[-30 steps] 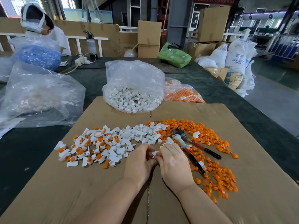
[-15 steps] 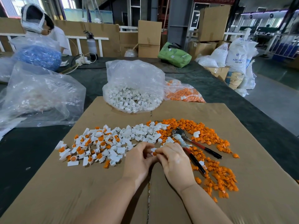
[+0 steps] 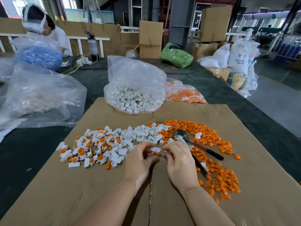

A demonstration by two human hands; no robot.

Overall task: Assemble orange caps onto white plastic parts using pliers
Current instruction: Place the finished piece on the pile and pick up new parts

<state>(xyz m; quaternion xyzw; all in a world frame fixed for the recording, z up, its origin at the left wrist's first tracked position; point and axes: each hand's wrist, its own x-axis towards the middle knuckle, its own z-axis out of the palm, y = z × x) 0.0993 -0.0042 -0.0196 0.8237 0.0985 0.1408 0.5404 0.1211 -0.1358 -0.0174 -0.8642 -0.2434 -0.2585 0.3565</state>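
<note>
My left hand (image 3: 140, 160) and my right hand (image 3: 179, 162) meet over the cardboard, both pinching one small white plastic part (image 3: 156, 150) with an orange cap (image 3: 154, 153) in its ring. Pliers (image 3: 193, 144) with red-and-black handles lie on the cardboard just right of my right hand, untouched. Loose white parts (image 3: 140, 132) are heaped beyond my hands. White parts with orange caps fitted (image 3: 91, 149) spread to the left. Loose orange caps (image 3: 216, 160) cover the right side.
The cardboard sheet (image 3: 81, 193) covers a dark table. Behind it stand a clear bag of white parts (image 3: 133, 88), a bag of orange caps (image 3: 184, 93) and a large clear bag (image 3: 37, 97) at left. Another person (image 3: 40, 25) sits far left.
My two hands have lifted slightly and drawn a little apart, so the white part with its orange cap now shows between the fingertips. The pliers have not moved.
</note>
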